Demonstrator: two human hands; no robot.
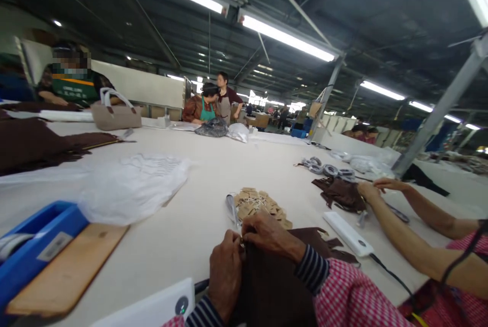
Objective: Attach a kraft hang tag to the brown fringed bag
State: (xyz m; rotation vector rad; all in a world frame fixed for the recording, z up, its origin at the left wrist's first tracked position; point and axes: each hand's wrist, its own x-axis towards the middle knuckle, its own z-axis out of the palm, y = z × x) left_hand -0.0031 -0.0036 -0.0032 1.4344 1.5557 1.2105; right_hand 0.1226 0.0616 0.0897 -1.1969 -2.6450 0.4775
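Note:
A dark brown leather-like piece (272,291) with strap-like strips at its far right edge lies under my hands at the near edge of the table. My left hand (224,273) is closed, with thumb and fingers pinching the top left corner of this piece. Close against it, my right hand (267,235) pinches the same corner from above. A small shiny bit shows between the fingertips; its kind is hidden. Just beyond the hands lies a round pile of tan paper tags (249,200) with white strings. A silvery metal tool (231,207) lies left of the tags.
A white device (152,309), blue tape dispenser (41,248), wooden board (82,266) and plastic bag (137,182) lie leftward. At right, a co-worker's hands (369,192) handle brown pieces (339,192) near a corded white device (348,233). Farther off stands a beige handbag (116,116).

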